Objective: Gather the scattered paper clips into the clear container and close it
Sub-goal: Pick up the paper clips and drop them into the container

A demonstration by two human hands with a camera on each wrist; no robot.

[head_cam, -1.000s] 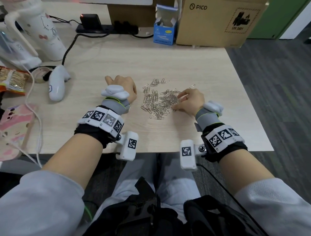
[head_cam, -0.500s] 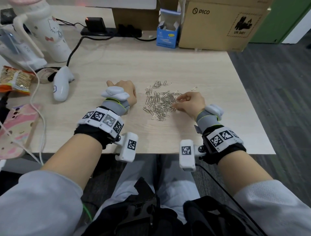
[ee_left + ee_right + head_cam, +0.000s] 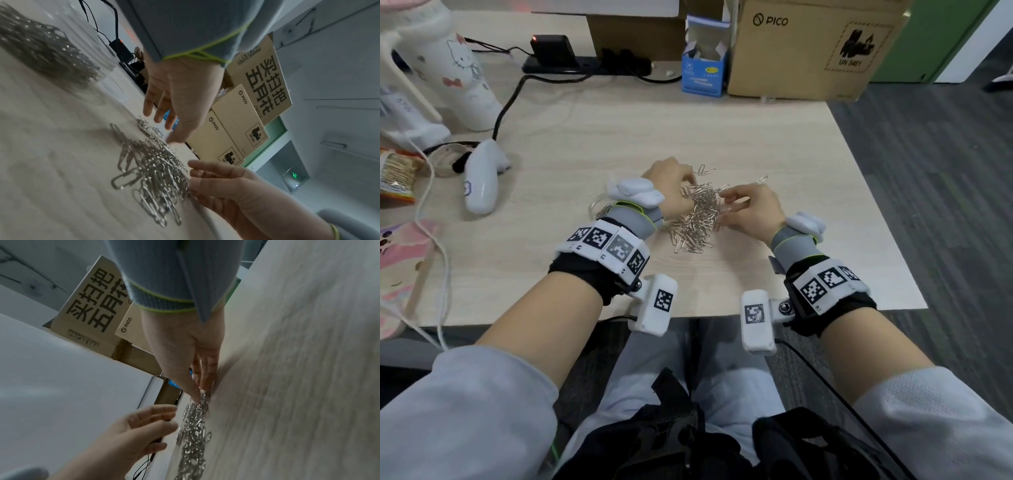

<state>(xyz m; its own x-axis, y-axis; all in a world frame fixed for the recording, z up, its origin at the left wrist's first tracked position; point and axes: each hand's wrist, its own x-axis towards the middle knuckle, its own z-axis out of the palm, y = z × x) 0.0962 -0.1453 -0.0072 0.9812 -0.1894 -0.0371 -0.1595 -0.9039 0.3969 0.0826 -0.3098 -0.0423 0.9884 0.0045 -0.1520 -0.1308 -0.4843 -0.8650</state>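
A heap of silver paper clips [image 3: 697, 219] lies mid-table, also in the left wrist view [image 3: 152, 170] and the right wrist view [image 3: 193, 431]. My left hand [image 3: 671, 188] stands at its far left side with fingers straight, holding nothing [image 3: 170, 113]. My right hand [image 3: 750, 209] presses its straight fingers against the heap's right side [image 3: 216, 178], fingertips at the table [image 3: 202, 386]. A few stray clips [image 3: 761, 179] lie just beyond. The clear container [image 3: 47, 48], holding clips, stands behind my left wrist; only a clear rim [image 3: 595, 207] shows in the head view.
A white controller [image 3: 481, 178], a cartoon bottle [image 3: 458, 75] and a snack packet [image 3: 397, 174] fill the left side. A blue box [image 3: 703, 68], a cardboard box [image 3: 808, 44] and a power strip [image 3: 585, 65] line the back. The table's right edge [image 3: 876, 205] is close.
My left hand has left its resting spot and come to the heap's far left. Both hands have closed in and the clips are bunched tighter.
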